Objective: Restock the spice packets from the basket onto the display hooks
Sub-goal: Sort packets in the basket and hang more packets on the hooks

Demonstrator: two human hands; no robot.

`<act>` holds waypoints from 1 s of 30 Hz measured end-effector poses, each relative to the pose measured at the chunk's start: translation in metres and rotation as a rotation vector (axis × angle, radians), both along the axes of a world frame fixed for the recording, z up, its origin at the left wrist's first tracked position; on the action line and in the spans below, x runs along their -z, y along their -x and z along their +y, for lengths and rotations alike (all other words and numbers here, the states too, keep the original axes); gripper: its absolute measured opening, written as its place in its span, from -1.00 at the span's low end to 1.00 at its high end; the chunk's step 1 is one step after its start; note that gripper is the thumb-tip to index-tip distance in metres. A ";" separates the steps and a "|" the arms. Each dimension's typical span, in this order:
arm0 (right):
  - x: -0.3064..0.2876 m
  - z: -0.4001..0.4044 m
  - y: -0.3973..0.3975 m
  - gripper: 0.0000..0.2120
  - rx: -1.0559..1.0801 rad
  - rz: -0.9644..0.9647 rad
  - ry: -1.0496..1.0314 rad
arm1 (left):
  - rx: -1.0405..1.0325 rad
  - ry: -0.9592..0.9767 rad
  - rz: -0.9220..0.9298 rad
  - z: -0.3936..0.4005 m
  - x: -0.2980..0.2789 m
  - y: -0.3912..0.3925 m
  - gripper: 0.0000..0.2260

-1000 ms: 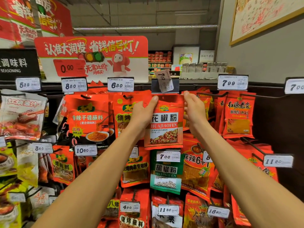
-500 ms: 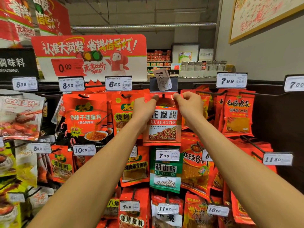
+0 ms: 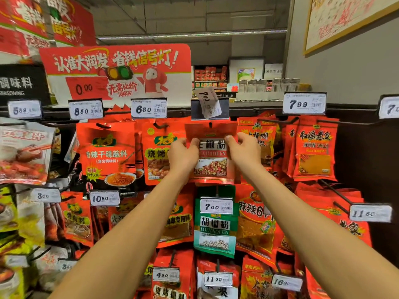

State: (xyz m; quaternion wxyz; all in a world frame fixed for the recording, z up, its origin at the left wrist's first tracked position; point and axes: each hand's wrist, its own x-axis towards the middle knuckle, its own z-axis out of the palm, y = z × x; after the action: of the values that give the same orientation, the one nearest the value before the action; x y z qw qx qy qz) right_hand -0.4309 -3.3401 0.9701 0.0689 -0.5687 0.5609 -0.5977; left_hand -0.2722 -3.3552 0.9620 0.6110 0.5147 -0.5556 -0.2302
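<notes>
While left hand (image 3: 183, 156) and right hand (image 3: 245, 151) pinch red packet (image 3: 212, 167), neighbouring packets crowd both edges.

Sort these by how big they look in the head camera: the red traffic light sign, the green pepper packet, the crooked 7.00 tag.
1. Red traffic light sign
2. Green pepper packet
3. Crooked 7.00 tag

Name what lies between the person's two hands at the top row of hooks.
In the head view, the red huajiaofen packet spans the gap: the left hand and right hand pinch its upper part from either side, below the crooked 7.00 price tag.
</notes>
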 end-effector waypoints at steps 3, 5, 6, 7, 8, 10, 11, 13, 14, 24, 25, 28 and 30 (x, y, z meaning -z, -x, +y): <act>-0.009 -0.008 0.000 -0.67 -0.019 -0.044 -0.031 | -0.067 -0.004 0.044 -0.007 -0.010 0.010 -0.75; -0.009 -0.010 0.002 -0.71 -0.061 -0.054 -0.028 | -0.069 -0.012 0.066 -0.009 -0.011 0.011 -0.74; -0.005 -0.010 0.005 -0.73 -0.089 -0.048 -0.017 | -0.043 0.009 0.080 -0.009 -0.008 0.009 -0.73; -0.001 -0.009 0.008 -0.78 -0.124 -0.035 -0.002 | -0.010 0.039 0.097 -0.009 -0.005 0.006 -0.75; 0.003 -0.008 0.011 -0.82 -0.157 -0.016 0.019 | 0.028 0.075 0.114 -0.008 -0.001 0.003 -0.80; 0.008 -0.003 0.014 -0.75 -0.207 0.021 0.087 | 0.106 0.154 0.141 -0.004 0.004 -0.002 -0.84; 0.009 -0.003 0.013 -0.65 -0.214 0.032 0.125 | 0.123 0.188 0.159 -0.003 0.004 -0.003 -0.82; 0.006 -0.005 0.010 -0.52 -0.177 0.039 0.174 | 0.083 0.212 0.189 -0.006 0.002 -0.001 -0.73; 0.003 -0.008 0.009 -0.50 -0.149 0.033 0.175 | 0.048 0.196 0.193 -0.008 0.000 0.001 -0.68; -0.012 -0.061 0.008 -0.59 -0.093 -0.154 -0.143 | -0.066 -0.003 0.136 -0.046 -0.024 0.012 -0.75; -0.013 -0.066 0.009 -0.58 -0.104 -0.179 -0.189 | -0.091 -0.042 0.126 -0.049 -0.027 0.013 -0.73; -0.021 -0.074 0.010 -0.61 -0.130 -0.247 -0.280 | -0.156 -0.110 0.049 -0.058 -0.035 0.017 -0.60; -0.027 -0.075 0.010 -0.66 -0.156 -0.265 -0.309 | -0.172 -0.149 0.023 -0.060 -0.040 0.016 -0.60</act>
State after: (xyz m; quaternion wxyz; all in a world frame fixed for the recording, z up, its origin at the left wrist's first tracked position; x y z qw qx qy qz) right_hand -0.4405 -3.4149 0.9966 0.2743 -0.5096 0.5863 -0.5669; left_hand -0.2886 -3.4154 1.0016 0.5948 0.6018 -0.4839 -0.2233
